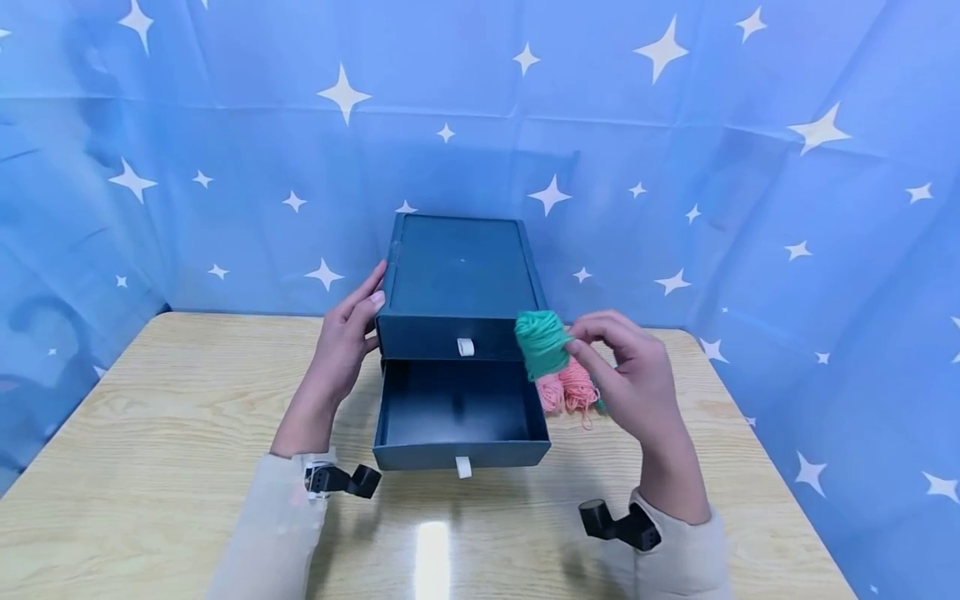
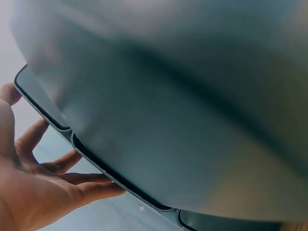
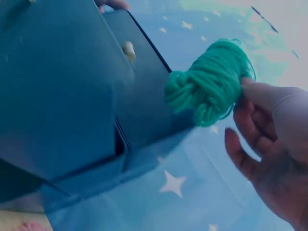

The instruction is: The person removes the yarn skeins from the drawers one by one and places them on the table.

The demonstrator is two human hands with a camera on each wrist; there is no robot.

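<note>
As a green yarn skein [image 1: 542,344], pinched by the right hand [image 1: 633,375], hangs at a two-drawer box's [image 1: 461,262] three o'clock edge, the left hand [image 1: 345,337] rests extended fingers against its nine o'clock side; pink yarn [image 1: 577,387] lies at four.

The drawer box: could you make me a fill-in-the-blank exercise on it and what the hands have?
1. The right hand pinches a yarn bundle whose colour is ____.
2. Of the upper drawer and the lower drawer, the ____ one is open.
3. The left hand touches the drawer box, whose pull tabs are coloured ____.
4. Pink yarn lies on the box's ____ side, left or right, in the head view.

Missing words: green; lower; white; right.
</note>
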